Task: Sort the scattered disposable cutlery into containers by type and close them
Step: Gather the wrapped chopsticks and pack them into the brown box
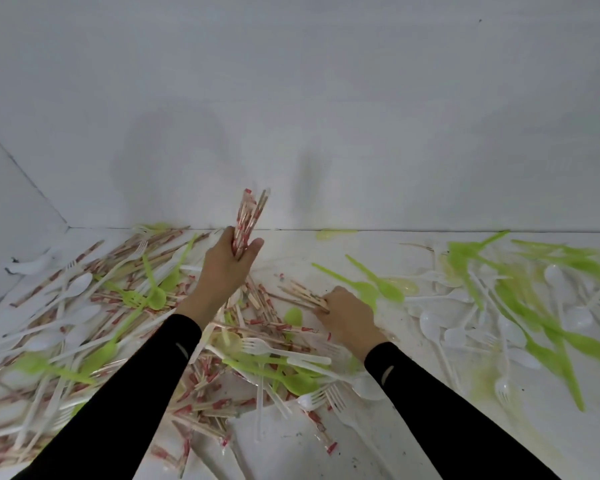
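The chopstick bundle stands nearly upright above the pile. Your left hand has a full grip closed round its lower end. To its right, loose chopsticks lie flat on the counter, their long axis running away up-left. Your right hand, the nearer one, pinches their near ends.

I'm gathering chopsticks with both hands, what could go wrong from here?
The upright chopstick bundle in your left hand fans out at the top, so adding more may let some slip. Your right hand grips chopsticks lying close beside green spoons, so a spoon could get dragged along with them.
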Demonstrator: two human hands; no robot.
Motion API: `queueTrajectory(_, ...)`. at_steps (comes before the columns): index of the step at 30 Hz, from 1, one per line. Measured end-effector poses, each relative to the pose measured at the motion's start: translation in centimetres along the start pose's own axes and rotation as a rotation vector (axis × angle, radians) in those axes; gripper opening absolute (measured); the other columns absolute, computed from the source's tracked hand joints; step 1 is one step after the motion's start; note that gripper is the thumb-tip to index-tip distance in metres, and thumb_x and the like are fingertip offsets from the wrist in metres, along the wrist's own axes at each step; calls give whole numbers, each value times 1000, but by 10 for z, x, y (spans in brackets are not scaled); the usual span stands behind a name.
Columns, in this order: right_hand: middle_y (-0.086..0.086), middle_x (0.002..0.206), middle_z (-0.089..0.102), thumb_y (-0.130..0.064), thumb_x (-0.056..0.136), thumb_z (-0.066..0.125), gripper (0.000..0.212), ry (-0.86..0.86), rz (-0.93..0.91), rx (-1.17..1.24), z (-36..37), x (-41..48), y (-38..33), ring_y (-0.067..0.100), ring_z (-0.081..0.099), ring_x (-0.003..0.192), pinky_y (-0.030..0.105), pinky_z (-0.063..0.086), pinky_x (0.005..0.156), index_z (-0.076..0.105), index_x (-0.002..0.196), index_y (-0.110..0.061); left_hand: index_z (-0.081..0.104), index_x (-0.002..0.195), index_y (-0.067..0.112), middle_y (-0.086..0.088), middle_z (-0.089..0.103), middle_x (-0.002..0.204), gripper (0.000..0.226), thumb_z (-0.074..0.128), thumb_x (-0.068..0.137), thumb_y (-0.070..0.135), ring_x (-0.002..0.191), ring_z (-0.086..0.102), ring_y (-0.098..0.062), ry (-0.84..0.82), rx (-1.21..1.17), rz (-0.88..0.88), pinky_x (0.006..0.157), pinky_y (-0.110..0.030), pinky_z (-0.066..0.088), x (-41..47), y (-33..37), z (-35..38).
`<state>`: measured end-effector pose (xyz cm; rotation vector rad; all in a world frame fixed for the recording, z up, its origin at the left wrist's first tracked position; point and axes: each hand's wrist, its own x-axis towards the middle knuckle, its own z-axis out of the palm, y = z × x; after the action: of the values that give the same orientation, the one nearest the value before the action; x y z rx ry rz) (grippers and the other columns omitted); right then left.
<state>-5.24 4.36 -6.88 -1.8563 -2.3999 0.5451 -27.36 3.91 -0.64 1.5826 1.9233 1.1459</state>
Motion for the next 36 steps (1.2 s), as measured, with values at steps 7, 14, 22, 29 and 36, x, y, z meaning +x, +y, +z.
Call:
queueTrajectory(7,1,109,51,-25,97,50,17,-16,-49,-115,9,5,-4,26,62,89,29,40,63,59,106,-14,66,82,20,6,71,68,26,57,96,40,49,61,-7,-199,-64,-58,52,-19,48,-16,-2,-12)
queueTrajectory(14,0,88,55,-34,97,49,17,41,106,96,-19,4,20,22,53,76,29,36,58,45,100,-18,73,103,17,0,72,88,33,68,87,45,79,65,-15,-605,413,169,73,-33,52,-37,-32,21)
queueTrajectory(22,3,84,67,-36,99,43,21,6,115,163,-49,3,39,25,66,81,36,52,71,52,91,-18,64,119,8,-8,58,114,28,61,95,20,111,51,-23,-673,574,363,92,-29,38,-32,-42,39)
queueTrajectory(29,10,82,56,-15,100,38,15,-184,76,647,-43,-4,13,16,52,42,24,43,42,46,112,-15,60,130,19,-1,56,124,36,59,95,21,116,48,-20,-697,656,449,95,-37,44,-40,-43,40)
queueTrajectory(36,4,68,48,-22,98,51,15,-194,214,665,-32,-10,13,13,47,39,21,39,39,55,102,-7,51,123,11,6,59,88,33,51,92,2,77,56,-14,-445,412,404,74,-30,48,-45,-32,10)
